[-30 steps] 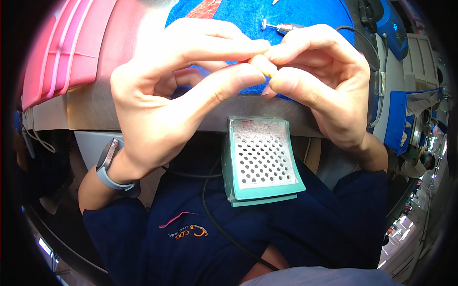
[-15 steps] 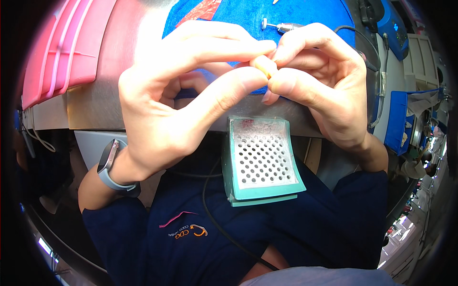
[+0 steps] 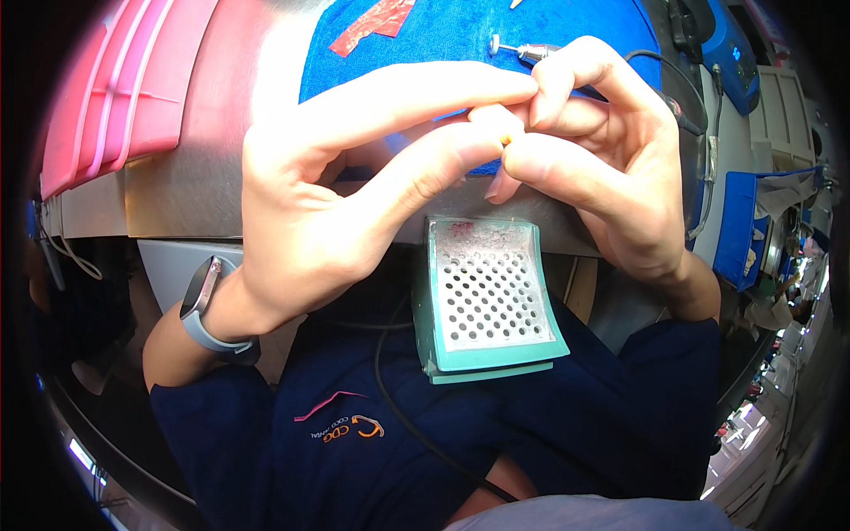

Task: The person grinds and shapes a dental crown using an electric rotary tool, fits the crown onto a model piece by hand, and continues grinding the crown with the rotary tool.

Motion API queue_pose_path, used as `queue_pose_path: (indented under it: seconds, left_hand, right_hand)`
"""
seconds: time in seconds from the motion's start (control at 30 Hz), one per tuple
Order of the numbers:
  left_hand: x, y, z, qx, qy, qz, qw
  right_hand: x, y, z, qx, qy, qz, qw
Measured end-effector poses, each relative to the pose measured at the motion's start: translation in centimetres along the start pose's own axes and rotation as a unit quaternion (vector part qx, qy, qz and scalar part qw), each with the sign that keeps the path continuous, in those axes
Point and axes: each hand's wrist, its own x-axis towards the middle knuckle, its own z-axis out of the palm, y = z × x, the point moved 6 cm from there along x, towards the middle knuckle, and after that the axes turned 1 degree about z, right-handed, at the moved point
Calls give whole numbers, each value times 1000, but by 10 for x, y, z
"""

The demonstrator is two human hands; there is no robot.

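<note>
My left hand [image 3: 319, 199] and my right hand [image 3: 611, 164] meet above the front of the bench. Between their thumbs and index fingers is a small pale yellow piece [image 3: 507, 139], mostly covered by the fingertips; its kind cannot be made out. Both hands are closed in a pinch on it. Just beyond them, a rotary handpiece [image 3: 537, 54] with a small whitish wheel at its tip lies on a blue cloth [image 3: 452, 35]. Below the hands stands a green box with a perforated metal face [image 3: 491, 296].
A red sheet scrap [image 3: 374, 25] lies on the cloth's far left. Pink trays [image 3: 146, 115] stand at the left on the metal bench top [image 3: 212, 106]. To the right are a blue device [image 3: 733, 57], a cable and a blue bin [image 3: 735, 234].
Both hands have turned the small piece, and less of its yellow surface shows now. My left hand has shifted slightly right, its index finger straighter over the piece.
</note>
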Motion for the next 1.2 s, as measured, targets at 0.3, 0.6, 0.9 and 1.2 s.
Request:
queue_pose_path:
  seconds: [0.3,0.6,0.9,1.2]
  left_hand:
    - [-1,-2,1,-43,28,-38,998]
    - [-5,-6,1,-39,12,-66,997]
    - [0,-4,-1,-27,12,-61,998]
    - [-4,-8,0,-63,40,-59,995]
  right_hand:
    - [0,4,-1,-2,2,9,1000]
    - [-1,7,-1,2,3,-3,1000]
    - [2,3,-1,6,5,-17,1000]
    - [0,-4,9,48,24,-28,998]
